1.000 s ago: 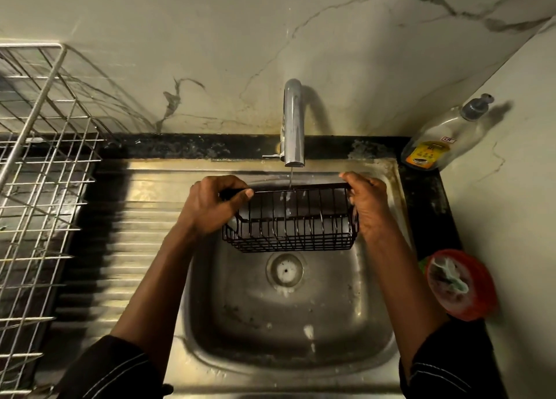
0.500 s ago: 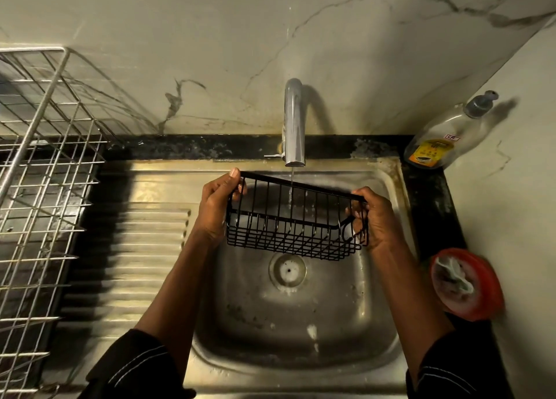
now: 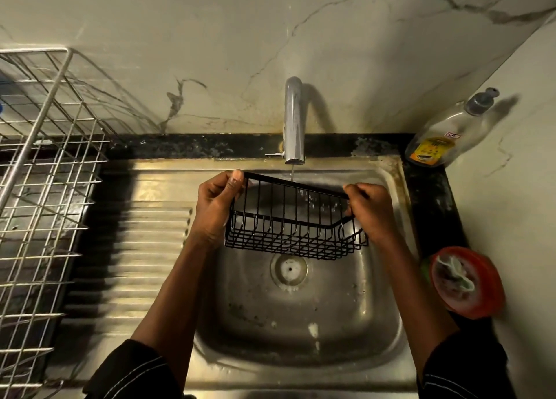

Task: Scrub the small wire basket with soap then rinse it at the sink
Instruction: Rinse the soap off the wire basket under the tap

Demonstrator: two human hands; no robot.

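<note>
Gripping a black wire basket (image 3: 296,233) at both ends, a person holds it tilted above the sink (image 3: 301,323), just under the tap (image 3: 293,118), where a thin stream of water (image 3: 292,172) falls onto its top rail. The left hand (image 3: 215,209) curls round the left end, thumb on the rail; the right hand (image 3: 371,209) clasps the lower right end. A soap bottle (image 3: 442,136) stands in the back right corner, a red tub (image 3: 469,281) sits right of the sink, and a wire rack (image 3: 45,172) stands at left.
</note>
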